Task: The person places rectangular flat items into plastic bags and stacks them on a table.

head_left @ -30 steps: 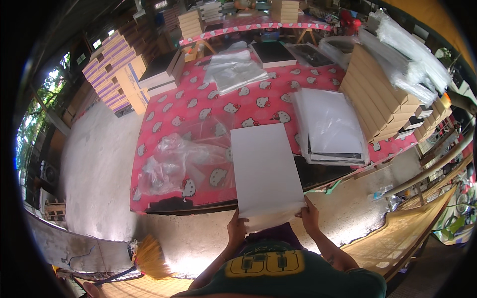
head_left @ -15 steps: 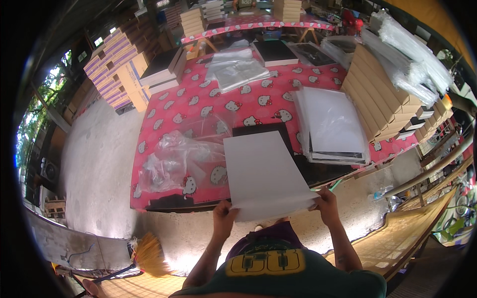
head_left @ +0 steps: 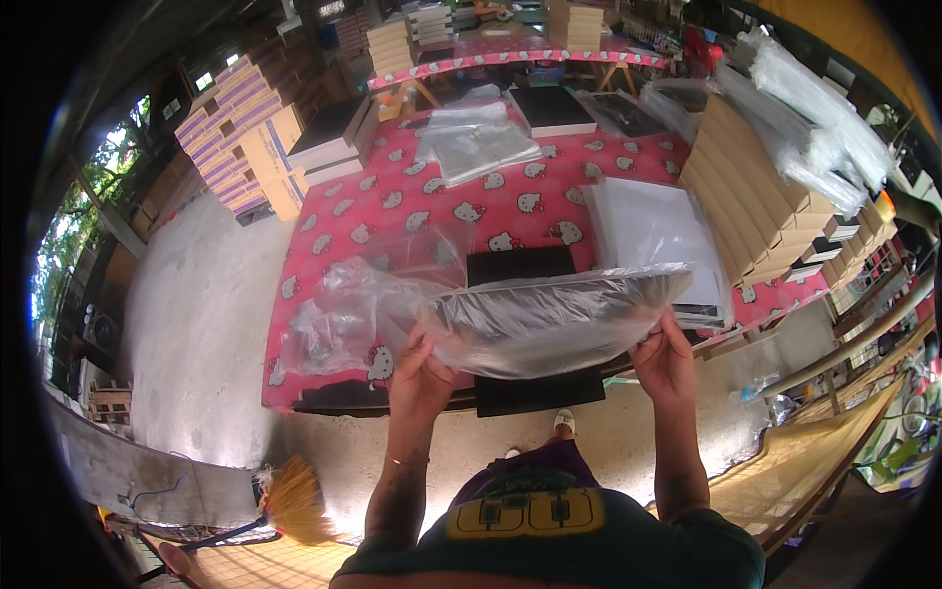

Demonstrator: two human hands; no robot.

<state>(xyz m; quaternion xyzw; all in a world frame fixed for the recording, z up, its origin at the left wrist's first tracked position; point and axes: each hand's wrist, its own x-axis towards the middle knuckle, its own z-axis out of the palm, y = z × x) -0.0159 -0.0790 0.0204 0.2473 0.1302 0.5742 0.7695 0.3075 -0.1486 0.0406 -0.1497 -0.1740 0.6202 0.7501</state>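
Between my two hands, above the near edge of the table, is a flat panel in a clear plastic bag (head_left: pixel 549 324), tilted so that a dark, shiny side shows. My left hand (head_left: pixel 422 381) grips the bag's left end, fingers bent at the plastic. At the other end my right hand (head_left: pixel 664 361) pinches the bag's right corner. Under the bag lies a black board (head_left: pixel 538 395), jutting past the table's near edge. Loose, crumpled clear plastic (head_left: pixel 334 319) rests just left of my left hand.
A pink patterned tablecloth (head_left: pixel 388 231) covers the table. White panels in plastic (head_left: pixel 653 231) lie to the right, beside stacked brown cartons (head_left: pixel 746 191). Flat clear bags (head_left: pixel 481 147) and black-topped stacks (head_left: pixel 551 108) sit farther back. A broom (head_left: pixel 299 501) stands at lower left.
The panel's white face was turned up before; now it is tipped over and its dark side shows. Both hands have moved up and away from my body, spreading slightly at its ends.
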